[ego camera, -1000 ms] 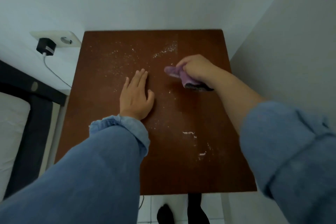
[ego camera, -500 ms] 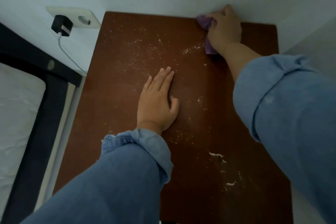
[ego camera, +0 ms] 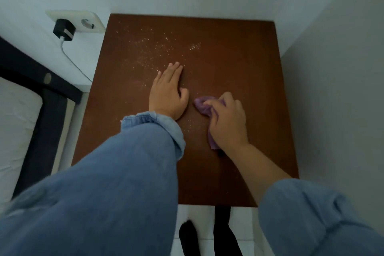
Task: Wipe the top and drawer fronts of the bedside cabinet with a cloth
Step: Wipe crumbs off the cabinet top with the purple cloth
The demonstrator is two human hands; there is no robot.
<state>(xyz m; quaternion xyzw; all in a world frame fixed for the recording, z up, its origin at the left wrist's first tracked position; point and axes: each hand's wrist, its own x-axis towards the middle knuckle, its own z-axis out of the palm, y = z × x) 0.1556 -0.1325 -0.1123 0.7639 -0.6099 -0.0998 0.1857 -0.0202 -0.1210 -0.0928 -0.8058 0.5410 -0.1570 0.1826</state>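
Observation:
The brown top of the bedside cabinet (ego camera: 239, 64) fills the middle of the view, seen from above. White dust specks (ego camera: 151, 48) lie over its far left part. My left hand (ego camera: 167, 92) rests flat on the top near the middle, fingers straight and together. Just to its right, my right hand (ego camera: 227, 120) grips a bunched purple cloth (ego camera: 202, 105) and presses it onto the wood. Part of the cloth sticks out under my wrist. The drawer fronts are hidden below the top.
White walls close in behind and on the right of the cabinet. A wall socket (ego camera: 87, 22) with a black charger (ego camera: 63, 30) and white cable sits at the far left. A dark bed frame (ego camera: 47, 97) and mattress stand on the left. My feet (ego camera: 222, 233) show on white floor tiles.
My right hand has pulled the cloth from the far edge of the top back toward the middle, beside my left hand. The dust line at the far middle is smaller. My left hand stays put.

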